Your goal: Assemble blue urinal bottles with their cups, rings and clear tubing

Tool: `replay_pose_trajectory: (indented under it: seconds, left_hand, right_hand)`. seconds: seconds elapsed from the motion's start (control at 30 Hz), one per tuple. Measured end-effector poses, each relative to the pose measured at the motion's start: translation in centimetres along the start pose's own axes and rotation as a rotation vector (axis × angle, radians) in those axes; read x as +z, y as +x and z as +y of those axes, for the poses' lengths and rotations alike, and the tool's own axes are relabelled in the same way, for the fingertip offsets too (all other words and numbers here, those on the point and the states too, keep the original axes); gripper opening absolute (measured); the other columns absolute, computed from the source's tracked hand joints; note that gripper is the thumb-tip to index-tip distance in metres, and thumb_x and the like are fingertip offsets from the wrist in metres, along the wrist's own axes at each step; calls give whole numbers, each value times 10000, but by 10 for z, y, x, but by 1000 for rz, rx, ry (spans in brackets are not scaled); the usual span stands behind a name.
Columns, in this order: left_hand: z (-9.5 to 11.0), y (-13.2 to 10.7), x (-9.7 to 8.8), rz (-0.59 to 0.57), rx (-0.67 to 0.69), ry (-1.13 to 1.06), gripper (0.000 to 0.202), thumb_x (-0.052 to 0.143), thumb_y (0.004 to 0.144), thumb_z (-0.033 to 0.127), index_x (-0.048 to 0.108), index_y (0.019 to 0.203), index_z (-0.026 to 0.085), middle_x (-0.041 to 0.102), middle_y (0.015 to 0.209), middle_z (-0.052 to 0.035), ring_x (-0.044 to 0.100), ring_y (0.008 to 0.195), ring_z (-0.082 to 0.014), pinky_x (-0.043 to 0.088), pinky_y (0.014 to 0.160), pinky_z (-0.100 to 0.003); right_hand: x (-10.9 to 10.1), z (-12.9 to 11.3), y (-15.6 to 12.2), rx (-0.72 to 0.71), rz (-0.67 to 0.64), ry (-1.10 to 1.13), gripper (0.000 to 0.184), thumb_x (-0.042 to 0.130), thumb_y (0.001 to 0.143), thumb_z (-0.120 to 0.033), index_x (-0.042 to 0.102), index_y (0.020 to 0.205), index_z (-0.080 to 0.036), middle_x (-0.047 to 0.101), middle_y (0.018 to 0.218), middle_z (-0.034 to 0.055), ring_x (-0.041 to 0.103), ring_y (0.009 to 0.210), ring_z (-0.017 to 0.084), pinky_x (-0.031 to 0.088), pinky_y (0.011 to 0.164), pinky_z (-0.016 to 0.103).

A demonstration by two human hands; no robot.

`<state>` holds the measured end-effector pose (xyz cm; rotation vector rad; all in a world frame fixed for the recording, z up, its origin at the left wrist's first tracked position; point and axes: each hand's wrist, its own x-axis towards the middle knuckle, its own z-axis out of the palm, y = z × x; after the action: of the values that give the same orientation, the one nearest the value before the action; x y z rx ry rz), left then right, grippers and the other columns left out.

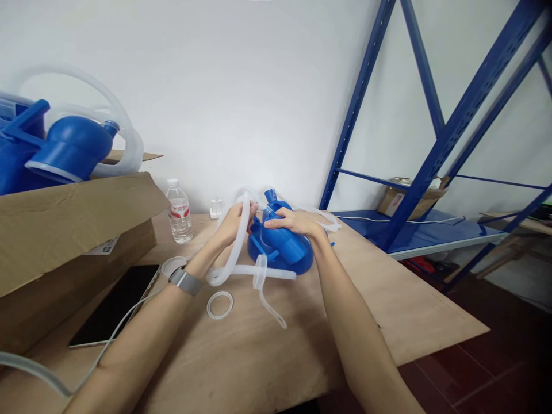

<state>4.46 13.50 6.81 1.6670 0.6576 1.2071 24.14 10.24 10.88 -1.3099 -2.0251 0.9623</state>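
Observation:
A blue plastic bottle with a wide tilted mouth and a handle lies on the wooden table in front of me. My right hand is closed over its upper side, close to a narrow neck. My left hand is closed at the bottle's left side, with a translucent tube running up by its fingers; the exact grip of the fingertips is partly hidden. The tube loops down and its end lies before the bottle. A translucent strap piece hangs near that end. Left of it lies a white ring.
At left stands a cardboard box with more blue bottles and tubing. A water bottle, a dark tablet and a cable are beside it. Blue metal shelving stands right of the table.

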Motion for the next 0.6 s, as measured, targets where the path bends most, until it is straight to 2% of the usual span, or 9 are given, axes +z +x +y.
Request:
replay_pose_trajectory:
  seconds: [0.1, 0.2, 0.37, 0.47, 0.6]
  left_hand:
    - [-1, -2, 4, -47, -36, -56, 460, 742, 804, 592, 558, 674, 191, 484, 570, 34, 443, 514, -113, 389, 503, -261]
    - [-1, -3, 8, -51, -70, -125, 452, 787, 760, 604, 637, 761, 177, 587, 661, 3, 536, 578, -139, 445, 528, -271]
    - [-1, -1, 9, -6, -108, -292, 452, 807, 763, 565, 704, 936, 161, 699, 900, -67, 660, 862, -191, 527, 678, -270]
    - [1, 0, 14, 31, -139, -392, 402, 852, 743, 476, 708, 938, 156, 721, 927, -78, 681, 925, -202, 544, 745, -274]
    - [3, 0, 22, 118, -167, -483, 310, 880, 721, 344, 699, 894, 160, 736, 926, -80, 695, 894, -206, 551, 701, -271]
  right_hand:
    - [1, -1, 0, 10, 29, 27, 332, 735, 763, -507, 693, 818, -182, 687, 814, 11, 638, 817, 215, 480, 723, 307]
    - [0, -2, -1, 40, 39, 13, 285, 735, 779, -471, 702, 833, -193, 709, 838, 20, 657, 849, 234, 502, 754, 320]
    - [-2, -7, -6, 81, 24, 39, 258, 741, 800, -442, 728, 874, -195, 734, 856, 38, 678, 839, 248, 527, 768, 342]
    - [-1, -14, -9, 80, -8, 26, 221, 750, 810, -407, 738, 859, -192, 737, 866, 37, 688, 875, 259, 539, 795, 347]
    - [2, -18, -8, 44, -47, 49, 232, 746, 826, -407, 744, 885, -184, 741, 895, 34, 699, 899, 246, 556, 810, 333]
